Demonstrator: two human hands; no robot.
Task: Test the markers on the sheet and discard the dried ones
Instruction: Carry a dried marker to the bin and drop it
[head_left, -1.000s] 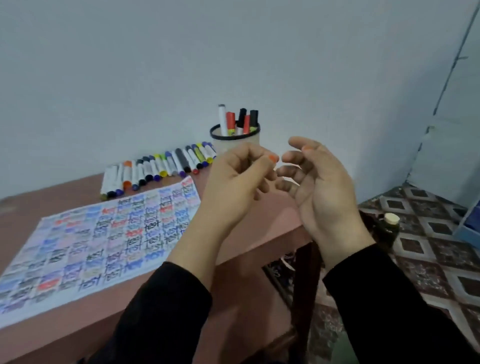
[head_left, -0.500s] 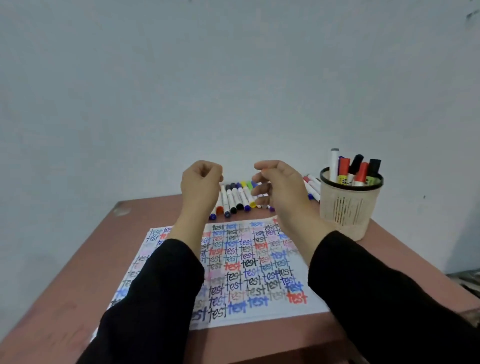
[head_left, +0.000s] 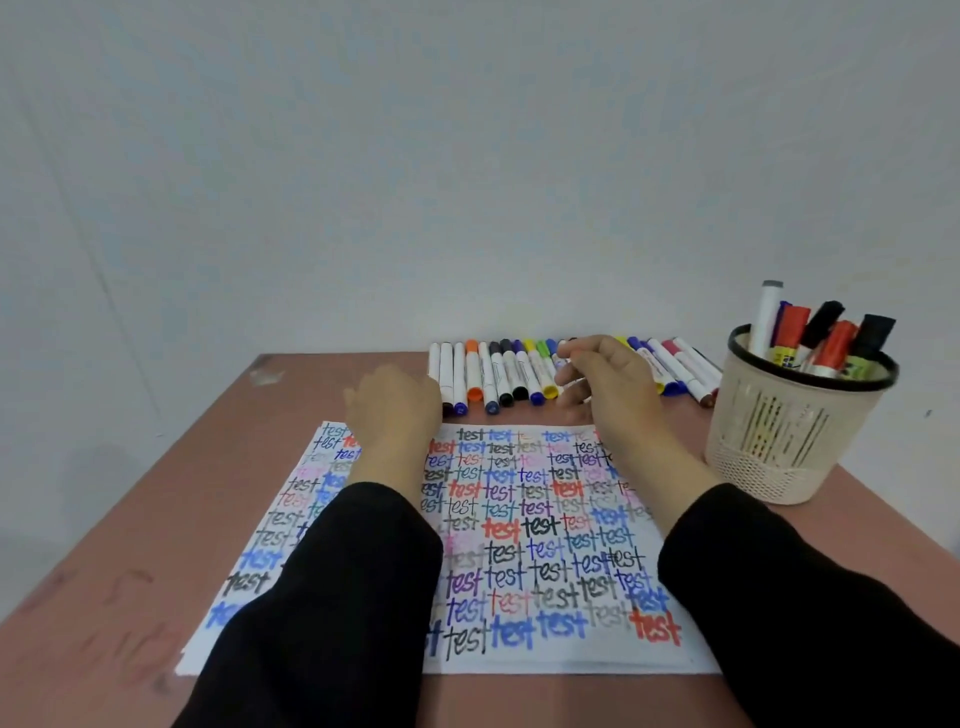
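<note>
Well, table (head_left: 130, 519): a reddish-brown top set against a pale wall, with scuffs along its left side.
Left hand (head_left: 395, 410): it lies back up over the sheet's far left corner, knuckles toward the left end of the marker row. Its fingertips are hidden, so I cannot tell whether it has hold of anything.
Sheet (head_left: 524, 551): white paper lying flat in the middle of the table, covered with the word "test" in many colours. Both black sleeves cross it.
Markers (head_left: 493, 374): a row of capped pens lying side by side along the table's back edge, just beyond the sheet.
Right hand (head_left: 608, 395): it hovers over the middle of the row with fingers loosely bent and spread, gripping nothing.
Basket (head_left: 779, 441): a cream mesh cup with a black rim at the right, beside the sheet. More markers stand upright in it.
</note>
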